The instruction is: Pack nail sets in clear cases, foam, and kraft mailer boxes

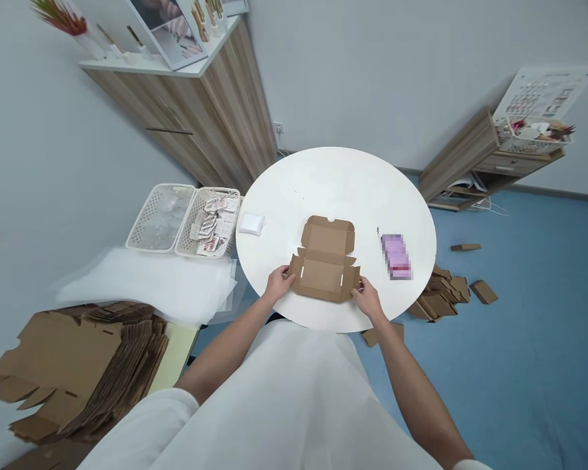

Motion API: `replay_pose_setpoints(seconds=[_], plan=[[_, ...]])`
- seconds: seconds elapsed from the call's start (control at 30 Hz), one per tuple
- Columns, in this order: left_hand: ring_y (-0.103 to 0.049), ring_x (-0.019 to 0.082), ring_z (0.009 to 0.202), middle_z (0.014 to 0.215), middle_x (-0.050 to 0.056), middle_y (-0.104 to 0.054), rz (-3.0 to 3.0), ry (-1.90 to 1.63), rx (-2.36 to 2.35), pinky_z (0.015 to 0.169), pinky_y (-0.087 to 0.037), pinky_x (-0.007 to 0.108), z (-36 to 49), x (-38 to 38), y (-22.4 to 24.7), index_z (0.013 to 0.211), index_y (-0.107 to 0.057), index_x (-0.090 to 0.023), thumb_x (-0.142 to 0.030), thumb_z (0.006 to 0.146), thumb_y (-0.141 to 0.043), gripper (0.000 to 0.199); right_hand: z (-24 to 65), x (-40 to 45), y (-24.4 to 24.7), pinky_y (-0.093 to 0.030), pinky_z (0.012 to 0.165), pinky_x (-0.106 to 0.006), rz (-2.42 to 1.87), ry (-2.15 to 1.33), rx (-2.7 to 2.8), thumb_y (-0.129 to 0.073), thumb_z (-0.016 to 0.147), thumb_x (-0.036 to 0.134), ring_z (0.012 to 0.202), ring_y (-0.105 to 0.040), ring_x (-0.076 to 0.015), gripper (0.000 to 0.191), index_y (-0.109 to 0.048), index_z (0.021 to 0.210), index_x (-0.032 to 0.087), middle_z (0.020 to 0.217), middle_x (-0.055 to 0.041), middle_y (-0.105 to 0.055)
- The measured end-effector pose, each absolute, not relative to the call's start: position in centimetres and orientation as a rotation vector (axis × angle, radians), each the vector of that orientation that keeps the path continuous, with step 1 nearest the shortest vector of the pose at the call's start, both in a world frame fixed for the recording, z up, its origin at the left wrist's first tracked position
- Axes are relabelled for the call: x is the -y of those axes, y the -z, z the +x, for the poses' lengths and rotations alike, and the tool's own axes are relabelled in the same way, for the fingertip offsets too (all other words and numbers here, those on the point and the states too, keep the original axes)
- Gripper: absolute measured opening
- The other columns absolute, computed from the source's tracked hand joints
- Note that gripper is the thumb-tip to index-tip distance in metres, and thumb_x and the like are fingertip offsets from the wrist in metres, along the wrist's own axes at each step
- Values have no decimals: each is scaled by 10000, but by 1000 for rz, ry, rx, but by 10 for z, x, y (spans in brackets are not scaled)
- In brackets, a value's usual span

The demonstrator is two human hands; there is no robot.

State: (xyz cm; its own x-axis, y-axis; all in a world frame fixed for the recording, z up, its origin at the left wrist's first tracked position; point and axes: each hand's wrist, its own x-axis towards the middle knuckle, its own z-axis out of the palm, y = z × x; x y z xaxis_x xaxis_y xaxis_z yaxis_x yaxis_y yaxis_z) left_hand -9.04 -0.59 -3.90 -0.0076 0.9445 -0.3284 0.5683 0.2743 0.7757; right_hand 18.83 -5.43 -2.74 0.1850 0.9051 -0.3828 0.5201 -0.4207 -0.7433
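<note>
An unfolded brown cardboard box blank (322,276) lies on the round white table (333,176), its far panel flat and the side flaps of its near panel partly raised. My left hand (279,283) pinches the left side flap. At the opposite side, my right hand (366,297) has its fingers closed on the right flap. A white packet (251,223) is near the table's left edge. To the right of the cardboard lies a pixelated purple item (396,257).
Two white baskets (161,217) (182,243) stand left of the table, above translucent sheets (151,284) and stacked flat cardboard (63,352). Small brown boxes (438,297) lie on the blue floor at right. Wooden cabinets (225,104) (463,153) stand behind.
</note>
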Motion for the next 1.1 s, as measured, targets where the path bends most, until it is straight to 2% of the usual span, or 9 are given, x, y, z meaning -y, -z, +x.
replay_pose_setpoints(seconds=[0.1, 0.2, 0.33, 0.5, 0.6, 0.7, 0.83, 1.0, 1.1], plan=[[-571, 158, 758, 1025, 97, -581, 1457, -540, -1763, 714, -451, 313, -94, 6, 34, 1135, -494, -161, -341, 716, -559, 460, 193, 46, 29, -448, 698, -329, -2056, -1113, 1349, -514, 661, 342, 782, -569, -186, 617, -400, 1243, 174, 945, -64, -591], [-479, 251, 1050, 1194, 147, -463, 1689, -572, -1838, 842, -392, 387, -94, 10, 23, 1238, -392, -164, -441, 682, -590, 652, 199, 30, 27, -412, 829, -389, -2087, -977, 1357, -564, 647, 451, 1001, -510, -245, 741, -342, 1291, 159, 1163, -137, -495], [-322, 326, 1190, 1270, 153, -395, 2150, -431, -1655, 935, -260, 470, -87, 19, 4, 1189, -454, -200, -520, 587, -658, 711, 203, -4, 19, -315, 945, -436, -2084, -811, 1381, -558, 665, 503, 1160, -396, -281, 730, -365, 1283, 166, 1261, -155, -431], [-400, 293, 1108, 1104, 105, -527, 2367, -184, -1374, 932, -208, 468, -76, 24, -1, 974, -564, -235, -362, 600, -711, 421, 204, -51, 15, -381, 873, -376, -2035, -1094, 1295, -509, 712, 535, 1061, -505, -234, 638, -416, 1243, 195, 1178, -127, -536], [-487, 240, 970, 935, 69, -578, 2376, -125, -1356, 925, -213, 455, -73, 26, 8, 938, -547, -226, -253, 678, -644, 279, 203, -69, 20, -424, 794, -347, -2029, -1222, 1202, -513, 721, 506, 866, -596, -188, 571, -453, 1196, 196, 1092, -115, -596], [-531, 195, 819, 813, 39, -582, 2400, -95, -1359, 922, -221, 453, -72, 27, 19, 880, -540, -210, -163, 745, -523, 144, 199, -77, 27, -449, 719, -315, -2057, -1227, 1146, -548, 715, 396, 684, -612, -142, 479, -472, 1145, 198, 996, -79, -641], [-530, 162, 695, 708, 17, -561, 2477, -92, -1328, 934, -215, 454, -74, 27, 28, 807, -544, -196, -61, 767, -397, 203, 194, -78, 34, -457, 675, -283, -2051, -1195, 1109, -541, 702, 248, 631, -613, -129, 428, -455, 1119, 202, 945, -52, -656], [-523, 165, 724, 740, 30, -553, 2519, -103, -1266, 928, -238, 430, -75, 26, 30, 795, -556, -203, 13, 730, -364, 297, 190, -80, 44, -460, 683, -295, -2052, -1184, 1062, -550, 703, 309, 680, -621, -154, 466, -437, 1138, 189, 938, -64, -658], [-523, 167, 752, 757, 33, -547, 2522, -91, -1244, 923, -245, 413, -75, 26, 28, 786, -556, -204, 20, 725, -365, 300, 185, -82, 48, -466, 643, -289, -2008, -1248, 1026, -506, 730, 307, 671, -620, -157, 366, -491, 1068, 169, 905, -70, -664]])
